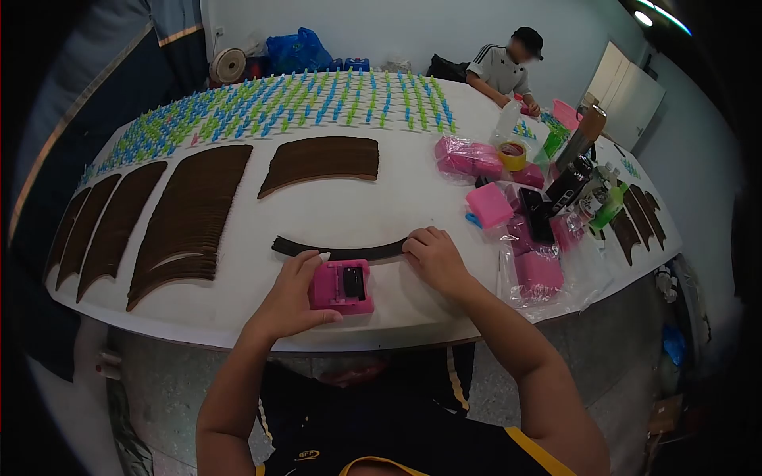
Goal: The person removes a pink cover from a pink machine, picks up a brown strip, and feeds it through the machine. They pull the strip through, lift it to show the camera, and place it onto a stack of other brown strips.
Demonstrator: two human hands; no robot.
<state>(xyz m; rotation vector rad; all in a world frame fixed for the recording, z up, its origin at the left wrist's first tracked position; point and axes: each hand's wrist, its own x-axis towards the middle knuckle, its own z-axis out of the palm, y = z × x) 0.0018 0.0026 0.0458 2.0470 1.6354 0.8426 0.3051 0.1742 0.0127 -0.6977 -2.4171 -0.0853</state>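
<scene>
A dark, curved thin strip point(341, 252) lies across the white table in front of me. The fingers of my right hand point(432, 258) are closed on its right end. Just below the strip sits a pink block point(321, 292) with a black piece point(353, 282) set in its top. My left hand point(290, 297) grips this block from the left, thumb along its near edge and fingers at its far side. Those fingertips also reach the strip, and one carries something small and white point(324, 257).
Fanned stacks of dark curved strips point(190, 214) lie left, another stack point(321, 166) ahead. Rows of blue and green clips point(294, 99) cover the far side. Pink packs point(540, 274), a phone point(536, 214) and bottles point(571, 182) stand right. A person point(508, 67) sits at the far end.
</scene>
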